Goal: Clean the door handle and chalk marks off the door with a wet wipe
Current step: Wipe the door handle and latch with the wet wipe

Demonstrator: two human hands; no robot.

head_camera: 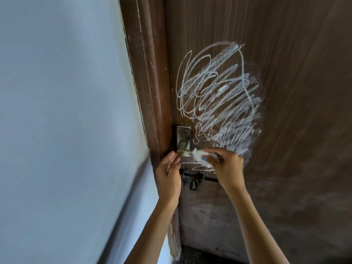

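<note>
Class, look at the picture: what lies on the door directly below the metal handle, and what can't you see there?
Below the handle a dark latch and some chalk marks show. The right hand and its wet wipe cover whatever lies behind them.

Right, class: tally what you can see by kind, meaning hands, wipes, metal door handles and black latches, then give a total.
hands: 2 (left, right)
wet wipe: 1
door handle: 1
black latch: 1
Total: 5

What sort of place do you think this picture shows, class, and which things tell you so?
Probably indoors in a home, at a doorway. A brown wooden door bears a chalk scribble, has a metal handle and a sliding bolt, and sits beside a plain painted wall.
</note>
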